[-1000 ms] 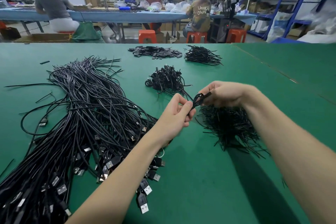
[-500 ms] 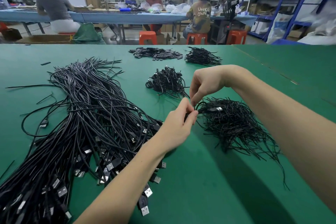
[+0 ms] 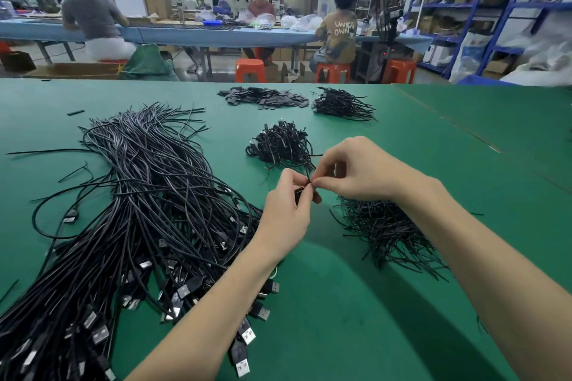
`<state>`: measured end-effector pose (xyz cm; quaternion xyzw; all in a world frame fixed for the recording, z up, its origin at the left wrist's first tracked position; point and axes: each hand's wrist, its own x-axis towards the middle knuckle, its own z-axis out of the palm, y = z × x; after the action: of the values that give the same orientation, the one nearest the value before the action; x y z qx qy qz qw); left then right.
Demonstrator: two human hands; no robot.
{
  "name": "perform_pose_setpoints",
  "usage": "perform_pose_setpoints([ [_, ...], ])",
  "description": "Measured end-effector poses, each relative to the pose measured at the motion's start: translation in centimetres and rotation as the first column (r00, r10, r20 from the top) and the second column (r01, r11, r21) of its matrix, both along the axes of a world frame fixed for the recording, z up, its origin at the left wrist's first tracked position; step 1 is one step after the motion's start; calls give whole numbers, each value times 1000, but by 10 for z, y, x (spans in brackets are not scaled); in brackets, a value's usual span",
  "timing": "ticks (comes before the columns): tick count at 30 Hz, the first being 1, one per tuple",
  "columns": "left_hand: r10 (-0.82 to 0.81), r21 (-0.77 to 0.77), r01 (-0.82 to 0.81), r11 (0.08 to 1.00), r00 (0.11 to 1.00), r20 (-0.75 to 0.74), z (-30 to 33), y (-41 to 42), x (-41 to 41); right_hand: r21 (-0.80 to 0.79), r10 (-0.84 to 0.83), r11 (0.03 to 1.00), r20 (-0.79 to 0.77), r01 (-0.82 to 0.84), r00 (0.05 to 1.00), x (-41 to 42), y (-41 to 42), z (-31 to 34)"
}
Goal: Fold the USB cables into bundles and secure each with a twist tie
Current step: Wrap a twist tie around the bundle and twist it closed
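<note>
Spreading green table [image 3: 356, 334], blue shelving [image 3: 510, 6] behind

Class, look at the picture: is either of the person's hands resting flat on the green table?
No: the left hand and right hand meet above the table, pinching a folded cable.

Counts on the green table [image 3: 387, 334]: five black piles, two hands.

One large heap of loose USB cables [image 3: 130, 210] lay at left, too many to count. One pile of twist ties [image 3: 387, 229], one small pile of finished bundles [image 3: 281, 148], one flat pile of small black pieces [image 3: 263, 97] and one further cable pile [image 3: 340, 103] were there. One left hand [image 3: 286, 216] and one right hand [image 3: 356, 170] were seen. Three orange stools [image 3: 250, 69] stood behind.
</note>
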<state>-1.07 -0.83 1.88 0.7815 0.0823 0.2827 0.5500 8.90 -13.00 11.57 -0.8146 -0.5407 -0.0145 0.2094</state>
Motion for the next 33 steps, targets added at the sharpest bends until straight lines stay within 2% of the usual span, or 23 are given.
perform_pose_setpoints([
  [4, 57, 138, -67, 988, 996, 76, 3, -5, -3, 41, -132, 989, -222, 144, 966, -7, -1, -4],
  [8, 80, 207, -97, 974, 993, 89, 6, -3, -4, 159, -186, 939, -516, 306, 836, -14, 4, -6],
  [13, 119, 236, -150, 960, 983, 140, 8, -2, -4, 130, -210, 928, -590, 349, 779, -13, 12, -1],
  [16, 134, 214, -158, 964, 984, 121, 8, 0, -3, 118, -234, 931, -533, 345, 813, -10, 15, -4],
  [18, 135, 98, -142, 985, 988, 74, 11, 1, -2, 148, -249, 932, -406, 332, 879, -9, 13, -7],
  [20, 79, -212, -68, 975, 996, 45, 17, 3, 0, 202, -214, 939, -291, 279, 932, -10, 10, -11],
  [22, 54, -515, -17, 857, 997, 57, 24, 6, 3, 268, -160, 936, -248, 227, 955, -12, 9, -17],
  [25, -2, -723, 37, 690, 999, 50, 30, 10, 2, 360, -135, 911, -201, 201, 970, -15, 10, -27],
  [27, -58, -799, 82, 595, 997, 59, 31, 11, 0, 417, -128, 883, -227, 215, 965, -18, 12, -32],
  [29, -54, -826, 91, 556, 996, 74, 30, 11, 0, 468, -133, 841, -306, 271, 943, -20, 13, -38],
  [31, 20, -779, 62, 625, 995, 95, 29, 10, 1, 497, -87, 786, -500, 368, 862, -24, 15, -45],
  [32, 65, -722, 40, 691, 991, 118, 27, 9, 2, 496, -5, 760, -641, 419, 768, -25, 16, -47],
  [33, 101, -640, 16, 768, 984, 146, 25, 9, 1, 470, 107, 745, -785, 474, 611, -25, 18, -48],
])
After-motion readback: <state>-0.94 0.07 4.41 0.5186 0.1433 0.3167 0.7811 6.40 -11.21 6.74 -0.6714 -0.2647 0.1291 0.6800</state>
